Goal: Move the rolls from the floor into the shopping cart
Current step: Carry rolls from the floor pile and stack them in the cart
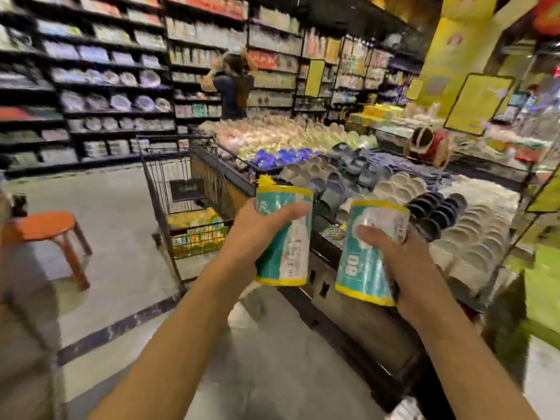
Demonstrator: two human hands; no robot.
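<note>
**Two rolls held up short of the cart**

Head view: I take the shopping cart [194, 189] as my landmark. My left hand [257, 231] is curled round a teal-and-yellow roll [285, 237], thumb across its front, holding it upright just right of the cart's near corner and nearer to me. My right hand [403, 262] grips a second roll [368, 253] from behind, thumb pressed on its face, further right of the cart and slightly tilted. Both rolls are in the air, outside the basket. Yellow packages [197, 228] already lie in the cart's bottom. Right of the cart runs a display table [363, 328] stacked with bowls [403, 186]. Left of the cart stands an orange stool [45, 225] on the floor [121, 283]. Behind it, blurred shelves [91, 86].
</note>
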